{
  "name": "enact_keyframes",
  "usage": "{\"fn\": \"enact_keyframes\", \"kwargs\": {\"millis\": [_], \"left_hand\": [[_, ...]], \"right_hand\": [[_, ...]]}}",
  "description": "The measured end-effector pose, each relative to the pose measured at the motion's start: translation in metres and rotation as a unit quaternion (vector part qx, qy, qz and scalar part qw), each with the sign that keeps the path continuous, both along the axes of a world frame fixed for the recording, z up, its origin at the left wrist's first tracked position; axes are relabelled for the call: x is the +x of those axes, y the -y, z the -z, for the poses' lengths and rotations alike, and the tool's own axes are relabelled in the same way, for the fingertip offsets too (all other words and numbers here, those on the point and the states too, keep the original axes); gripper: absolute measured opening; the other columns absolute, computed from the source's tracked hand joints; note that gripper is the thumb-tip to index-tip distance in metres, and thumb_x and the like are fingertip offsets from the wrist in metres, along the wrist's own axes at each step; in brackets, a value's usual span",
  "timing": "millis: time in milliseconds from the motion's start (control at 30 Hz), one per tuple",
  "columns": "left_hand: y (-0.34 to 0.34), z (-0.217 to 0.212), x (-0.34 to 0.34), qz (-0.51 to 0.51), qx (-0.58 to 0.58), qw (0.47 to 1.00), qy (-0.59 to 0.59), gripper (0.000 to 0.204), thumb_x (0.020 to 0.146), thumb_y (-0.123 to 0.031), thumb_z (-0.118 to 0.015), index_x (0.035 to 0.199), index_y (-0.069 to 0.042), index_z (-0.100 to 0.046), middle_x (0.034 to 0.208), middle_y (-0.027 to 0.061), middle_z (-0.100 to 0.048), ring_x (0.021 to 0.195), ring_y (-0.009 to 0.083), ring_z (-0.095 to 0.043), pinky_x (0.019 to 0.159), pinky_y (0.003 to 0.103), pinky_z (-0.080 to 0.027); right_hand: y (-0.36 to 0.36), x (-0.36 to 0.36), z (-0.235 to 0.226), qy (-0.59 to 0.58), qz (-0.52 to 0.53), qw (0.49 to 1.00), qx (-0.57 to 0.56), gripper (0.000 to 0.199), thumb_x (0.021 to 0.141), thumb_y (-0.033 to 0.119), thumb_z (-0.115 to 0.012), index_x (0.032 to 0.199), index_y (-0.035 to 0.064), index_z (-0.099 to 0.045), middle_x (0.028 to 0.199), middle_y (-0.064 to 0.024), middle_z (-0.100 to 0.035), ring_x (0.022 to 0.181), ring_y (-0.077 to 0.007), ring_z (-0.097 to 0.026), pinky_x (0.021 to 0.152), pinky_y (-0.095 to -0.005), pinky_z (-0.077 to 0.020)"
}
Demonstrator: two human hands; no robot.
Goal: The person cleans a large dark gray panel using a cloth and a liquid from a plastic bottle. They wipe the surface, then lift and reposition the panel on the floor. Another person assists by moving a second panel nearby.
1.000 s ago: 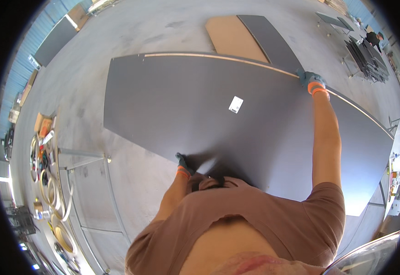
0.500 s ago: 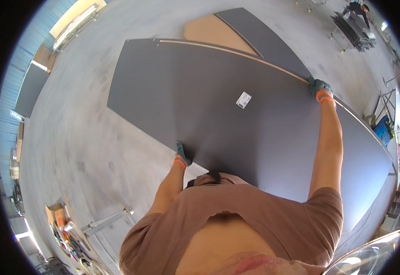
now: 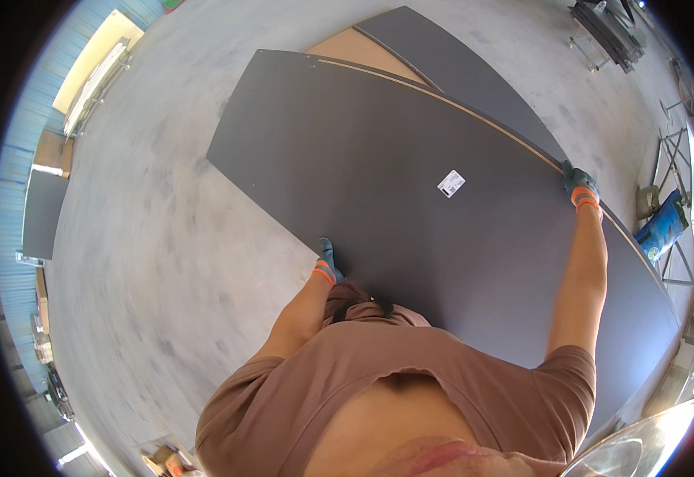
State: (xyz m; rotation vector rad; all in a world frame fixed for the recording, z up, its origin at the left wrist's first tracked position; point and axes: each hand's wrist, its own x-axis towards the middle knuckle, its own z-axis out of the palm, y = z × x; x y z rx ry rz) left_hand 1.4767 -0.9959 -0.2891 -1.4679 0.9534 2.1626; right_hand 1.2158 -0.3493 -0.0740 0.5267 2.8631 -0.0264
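Note:
A large dark grey panel (image 3: 394,171) stretches across the middle in front of my body, with a white label (image 3: 451,184) on its face and a pale strip along its far edge. My left hand (image 3: 328,261), in a grey-green glove with an orange cuff, grips the near left edge; the thumb lies on top and the other fingers are hidden beneath. At the far right edge my right hand (image 3: 581,183), gloved alike, is closed over the rim. Beyond that edge lie another dark grey panel (image 3: 474,71) and a tan board (image 3: 363,54).
Concrete floor (image 3: 156,199) extends to the left. A cart with stacked dark pieces (image 3: 608,36) stands at the far right. On the right are a blue bag (image 3: 663,225) and a metal frame. A grey sheet (image 3: 44,215) leans by the left wall; a box (image 3: 164,459) is at the lower left.
The panel and both hands have shifted right in the view, with the panel's far left corner swung up and right. Both hands keep their grip. The box at lower left has slid toward the rim.

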Motion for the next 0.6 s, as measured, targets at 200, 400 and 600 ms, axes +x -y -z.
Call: {"fn": "enact_keyframes", "kwargs": {"millis": [200, 400, 600], "left_hand": [[0.087, 0.054, -0.013, 0.058, 0.062, 0.994, -0.069, 0.102, 0.077, -0.089, -0.048, 0.144, -0.012, -0.050, 0.150, 0.0077, -0.051, 0.138, 0.0350, -0.045, 0.115, 0.057, -0.034], [0.096, 0.044, -0.054, 0.064, 0.058, 0.995, 0.055, 0.107, 0.074, -0.088, -0.056, 0.145, -0.009, -0.049, 0.147, 0.0096, -0.053, 0.134, 0.0330, -0.049, 0.115, 0.052, -0.036], [0.091, 0.028, -0.101, 0.074, -0.037, 0.986, 0.148, 0.100, 0.076, -0.084, -0.058, 0.141, -0.008, -0.053, 0.144, 0.0090, -0.057, 0.133, 0.0317, -0.051, 0.113, 0.048, -0.040]], "right_hand": [[0.040, 0.026, -0.008, -0.015, 0.026, 0.999, 0.026, 0.076, 0.097, 0.069, -0.025, 0.114, 0.0128, -0.073, 0.122, -0.0150, -0.069, 0.118, -0.0378, -0.062, 0.102, -0.0472, -0.0475], [0.027, 0.046, 0.017, 0.053, 0.072, 0.996, 0.021, 0.079, 0.097, 0.069, -0.024, 0.112, 0.0104, -0.074, 0.119, -0.0173, -0.070, 0.116, -0.0388, -0.063, 0.101, -0.0471, -0.0482], [0.024, 0.056, 0.045, 0.078, 0.113, 0.990, 0.016, 0.080, 0.097, 0.068, -0.025, 0.111, 0.0080, -0.074, 0.118, -0.0198, -0.069, 0.115, -0.0402, -0.063, 0.100, -0.0484, -0.0481]]}}
